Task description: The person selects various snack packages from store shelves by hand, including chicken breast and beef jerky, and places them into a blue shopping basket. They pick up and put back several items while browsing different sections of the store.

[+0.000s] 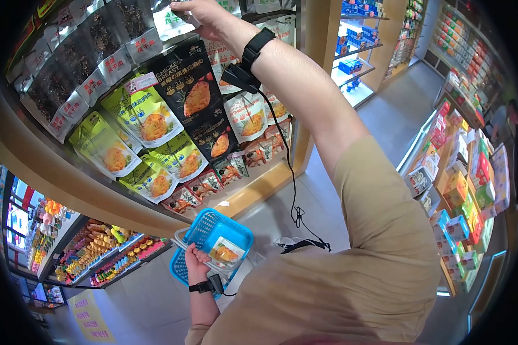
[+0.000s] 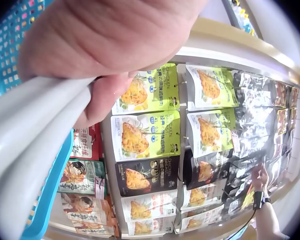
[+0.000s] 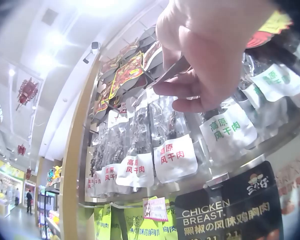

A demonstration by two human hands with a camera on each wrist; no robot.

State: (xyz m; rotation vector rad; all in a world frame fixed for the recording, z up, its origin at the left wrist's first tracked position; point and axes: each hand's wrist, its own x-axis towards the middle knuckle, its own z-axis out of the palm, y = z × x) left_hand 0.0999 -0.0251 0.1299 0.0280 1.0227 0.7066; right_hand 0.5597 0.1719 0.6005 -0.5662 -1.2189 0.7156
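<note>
My left hand (image 1: 197,263) grips the pale handles (image 2: 35,130) of a blue plastic shopping basket (image 1: 198,230). Inside the basket lies a white pouch (image 1: 225,253) with a picture of cooked chicken on it. Up at the shelf, my right hand (image 3: 205,60) pinches the top edge of a hanging clear pouch of dried meat (image 3: 227,127), its white label printed in green. More dried-meat pouches (image 3: 175,157) with red print hang beside it. Yellow-green chicken breast pouches (image 1: 149,118) and a black chicken breast pouch (image 1: 190,86) hang lower down.
A wooden shelf frame (image 1: 305,115) borders the display on the right. Small red snack packs (image 1: 230,169) line its bottom row. From my right wrist a black cable (image 1: 293,178) hangs down. Boxed goods (image 1: 457,190) stand on a stand at the right.
</note>
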